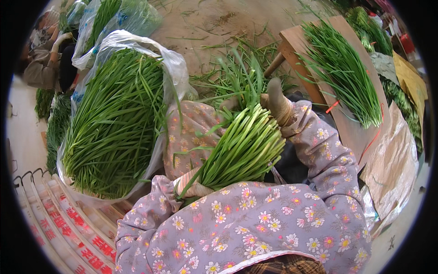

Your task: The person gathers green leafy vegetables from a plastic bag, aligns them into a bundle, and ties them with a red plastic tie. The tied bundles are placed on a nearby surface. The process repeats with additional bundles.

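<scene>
A thick bundle of garlic chives (244,147) lies across my lap, its pale cut ends towards the upper right. My left hand (195,187), in a striped knit glove or cuff, is around the bundle's lower left end; its fingers are mostly hidden beneath the leaves. Just beyond the pale ends is my right hand (272,99), in a soiled glove with the thumb raised. Its fingers curl behind loose chive leaves (249,80), which are blurred. A floral smock (253,222) covers my arms and lap.
At left, a clear plastic bag (174,65) holds a large heap of chives (116,126), beside stacked plastic crates (65,222) bearing writing. Another chive bunch (342,72) rests on a wooden bench (342,25) with red ties (332,107). Trimmings (219,82) litter the floor. A person (42,65) sits upper left.
</scene>
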Available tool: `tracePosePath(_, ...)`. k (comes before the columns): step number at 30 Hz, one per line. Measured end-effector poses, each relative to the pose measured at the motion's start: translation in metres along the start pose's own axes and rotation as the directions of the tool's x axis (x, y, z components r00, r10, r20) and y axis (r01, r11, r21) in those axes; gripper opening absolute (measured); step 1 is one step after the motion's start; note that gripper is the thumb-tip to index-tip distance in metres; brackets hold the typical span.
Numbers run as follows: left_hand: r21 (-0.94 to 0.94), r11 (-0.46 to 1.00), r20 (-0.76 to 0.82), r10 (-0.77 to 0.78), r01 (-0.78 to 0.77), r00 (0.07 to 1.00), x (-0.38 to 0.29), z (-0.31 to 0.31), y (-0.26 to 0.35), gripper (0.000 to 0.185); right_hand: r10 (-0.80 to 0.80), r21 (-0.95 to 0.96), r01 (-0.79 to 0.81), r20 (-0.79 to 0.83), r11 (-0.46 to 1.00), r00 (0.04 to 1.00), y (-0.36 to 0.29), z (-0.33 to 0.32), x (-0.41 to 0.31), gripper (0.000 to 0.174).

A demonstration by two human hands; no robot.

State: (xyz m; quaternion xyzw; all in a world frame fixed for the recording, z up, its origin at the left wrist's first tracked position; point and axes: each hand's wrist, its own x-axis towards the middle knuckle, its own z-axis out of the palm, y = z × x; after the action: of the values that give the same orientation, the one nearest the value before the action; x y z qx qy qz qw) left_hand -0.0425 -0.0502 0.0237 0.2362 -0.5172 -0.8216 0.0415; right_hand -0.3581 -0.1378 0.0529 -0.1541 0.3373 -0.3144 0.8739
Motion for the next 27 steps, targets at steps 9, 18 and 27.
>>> tracePosePath(9, 0.315, 0.942, -0.111, -0.086, 0.117, 0.990, 0.013, 0.011, 0.012, 0.078, -0.178, -0.303, 0.191, 0.069, 0.934, 0.982, -0.009, 0.021, -0.032, 0.048)
tracePosePath(18, -0.248, 0.967, -0.321, -0.134, 0.053, 0.937, 0.008, 0.030, 0.028, 0.077, -0.440, -0.372, 0.357, -0.167, 0.857, 0.882, 0.002, 0.019, -0.024, 0.039)
tracePosePath(27, -0.507, 0.855, -0.379, -0.109, -0.108, 0.919, -0.005, 0.035, 0.015, 0.077, -0.522, -0.407, 0.386, -0.307, 0.828, 0.796, -0.008, 0.032, -0.027, 0.044)
